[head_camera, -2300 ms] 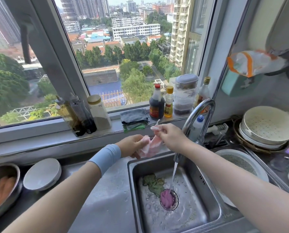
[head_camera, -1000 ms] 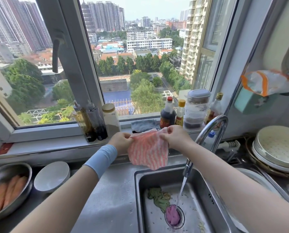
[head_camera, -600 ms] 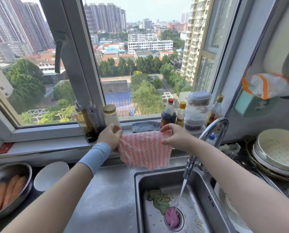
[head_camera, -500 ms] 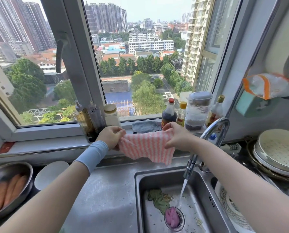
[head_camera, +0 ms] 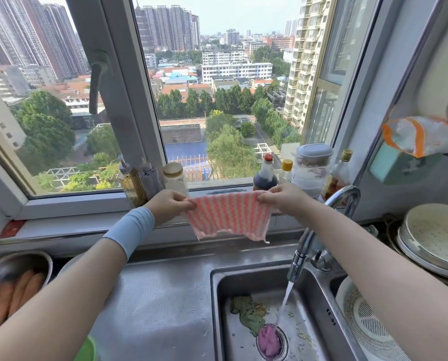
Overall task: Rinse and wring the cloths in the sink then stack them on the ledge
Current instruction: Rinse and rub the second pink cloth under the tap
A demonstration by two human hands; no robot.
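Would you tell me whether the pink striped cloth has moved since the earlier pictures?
Yes. The pink striped cloth has gone up and back from the sink rim to the window ledge, top edge by the sauce bottle.

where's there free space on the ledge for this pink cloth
Bare: the ledge left of the oil bottles. The gap between the jar and the dark sauce bottle, behind the pink cloth, is mostly hidden; something dark seems to lie there. Crowded: right of that bottle, bottles and a lidded tub up to the tap.
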